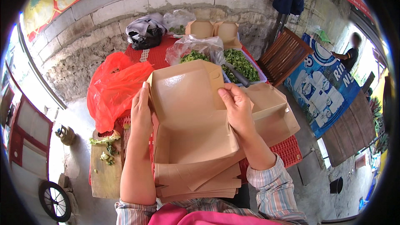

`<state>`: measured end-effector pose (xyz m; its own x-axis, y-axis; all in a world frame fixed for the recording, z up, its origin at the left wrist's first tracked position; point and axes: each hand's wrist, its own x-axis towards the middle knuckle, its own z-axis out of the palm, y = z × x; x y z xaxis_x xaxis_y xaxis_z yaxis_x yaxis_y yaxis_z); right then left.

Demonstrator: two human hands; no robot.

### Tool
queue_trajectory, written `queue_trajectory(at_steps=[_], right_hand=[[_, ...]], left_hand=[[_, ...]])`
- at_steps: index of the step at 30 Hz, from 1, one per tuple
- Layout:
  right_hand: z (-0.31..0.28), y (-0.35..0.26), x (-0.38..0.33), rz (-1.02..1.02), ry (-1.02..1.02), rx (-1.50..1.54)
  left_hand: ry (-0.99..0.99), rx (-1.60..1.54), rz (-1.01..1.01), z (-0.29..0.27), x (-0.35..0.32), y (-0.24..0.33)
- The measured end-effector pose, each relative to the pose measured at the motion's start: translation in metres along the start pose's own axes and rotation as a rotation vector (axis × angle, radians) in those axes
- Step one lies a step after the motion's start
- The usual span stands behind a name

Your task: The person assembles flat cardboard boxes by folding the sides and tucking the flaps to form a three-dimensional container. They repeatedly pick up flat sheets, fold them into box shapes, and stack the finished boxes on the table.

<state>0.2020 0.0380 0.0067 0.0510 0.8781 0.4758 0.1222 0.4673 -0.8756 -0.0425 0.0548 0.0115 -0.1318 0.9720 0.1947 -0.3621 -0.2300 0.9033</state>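
An open brown cardboard food box is between my hands, its lid raised on the far side. My left hand grips the lid's left edge, thumb up and the other fingers mostly hidden behind the board. At the lid's right flap, my right hand pinches the board between thumb and fingers. Flat, unfolded cardboard blanks are stacked under the box, close to my body. Just right of my right hand stands another folded box, open with its inside showing.
A red woven-covered table carries a red plastic bag, a wooden board with vegetable scraps, and a tray of chopped greens with a dark handle over it. Two open boxes stand behind; a wooden chair is at right.
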Motion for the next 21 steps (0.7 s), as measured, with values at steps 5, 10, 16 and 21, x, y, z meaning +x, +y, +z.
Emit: queue_trajectory(at_steps=[5, 10, 16, 21], right_hand=[[0.002, -0.004, 0.007, -0.226, 0.270, 0.098], [0.005, -0.004, -0.003, -0.283, 0.312, 0.204], [0.009, -0.003, -0.014, -0.381, 0.382, -0.063], [0.007, 0.014, -0.007, -0.222, 0.297, -0.007]], left_hand=[[-0.272, 0.283, -0.353, -0.015, 0.004, -0.003], [-0.274, 0.166, -0.429, 0.004, -0.006, -0.008], [-0.277, -0.095, -0.410, 0.001, 0.003, -0.023], [-0.140, -0.008, -0.048, 0.013, 0.000, -0.020]])
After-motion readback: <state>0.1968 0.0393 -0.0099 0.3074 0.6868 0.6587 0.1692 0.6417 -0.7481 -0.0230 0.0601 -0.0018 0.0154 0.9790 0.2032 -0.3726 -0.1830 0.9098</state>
